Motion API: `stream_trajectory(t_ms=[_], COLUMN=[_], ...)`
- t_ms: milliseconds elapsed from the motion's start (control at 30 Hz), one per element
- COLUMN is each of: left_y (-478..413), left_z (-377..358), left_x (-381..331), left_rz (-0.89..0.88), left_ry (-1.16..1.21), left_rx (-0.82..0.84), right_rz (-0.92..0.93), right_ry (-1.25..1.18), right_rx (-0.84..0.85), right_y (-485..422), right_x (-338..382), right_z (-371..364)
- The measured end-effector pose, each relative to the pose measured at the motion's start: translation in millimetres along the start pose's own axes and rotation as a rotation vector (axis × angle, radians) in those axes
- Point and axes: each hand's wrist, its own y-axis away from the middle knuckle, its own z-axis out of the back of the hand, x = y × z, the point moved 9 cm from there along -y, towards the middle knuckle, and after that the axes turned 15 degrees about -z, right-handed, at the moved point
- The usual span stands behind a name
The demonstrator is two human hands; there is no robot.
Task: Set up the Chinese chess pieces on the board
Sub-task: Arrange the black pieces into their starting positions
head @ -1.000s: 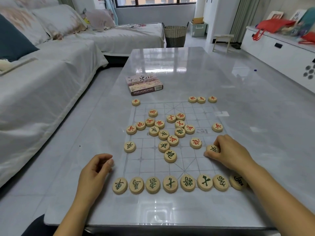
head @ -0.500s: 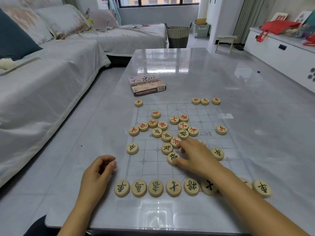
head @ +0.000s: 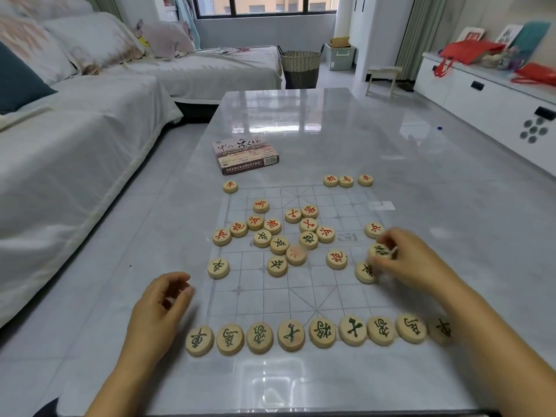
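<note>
a round pale wooden chess piece with green lettering point(head: 379, 251) is pinched between thumb and fingertips in the grip of the right hand point(head: 412, 261), probably to be carried to its starting point. just below the grip a second green piece point(head: 364, 272) lies on the clear gridded board sheet point(head: 301, 299). left of the grip, the unsorted red and green pieces point(head: 279, 233) crowd mid-board. nearer the person, the green back row point(head: 322, 332) lines the board's edge. the left hand point(head: 159, 308), loosely curled and empty, waits over the grey tabletop point(head: 361, 130).
</note>
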Motion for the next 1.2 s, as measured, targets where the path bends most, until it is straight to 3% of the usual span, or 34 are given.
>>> stream_trajectory(t_ms=[67, 133, 267, 367, 567, 733, 833, 1000, 1200], left_y=[-14.1, -26.8, -43.0, -53.3, -68.4, -66.4, -66.1, -85.7, -108.1], left_z=[-10.2, -40.2, -119.5, -158.7, -177.2, -168.7, -157.7, -138.8, -151.6], left_x=[-35.7, -63.1, -61.4, -50.9, -40.9, -40.7, -40.8, -34.2, -20.1], left_rz=[-0.194, -0.316, -0.251, -0.216, -0.185, -0.211, -0.239, -0.22, -0.147], left_ry=[-0.112, -0.195, -0.481, -0.581, -0.668, -0.663, -0.65, -0.554, -0.614], left_rx=[0.046, 0.203, 0.636, 0.792, 0.766, 0.714, 0.653, 0.517, 0.521], right_rz=[-0.032, -0.001, 0.066, 0.1, 0.111, -0.005, -0.081, -0.148, -0.16], right_ry=[0.05, 0.119, 0.201, 0.242, 0.337, 0.379, 0.344, 0.09, 0.154], right_rx=[0.105, 0.191, 0.151, 0.109, 0.013, -0.13, -0.116, -0.087, -0.159], right_y=[-5.8, -3.1, -1.6, -5.7, -21.6, -40.1, -51.9, -60.6, -76.8], right_x=[-19.2, -20.2, -2.3, 21.2, 52.7, 47.7, 34.5, 11.4, -3.2], right_z=[-1.8, -13.5, -28.9, -37.3, -49.5, -43.2, -36.0, -16.4, -7.4])
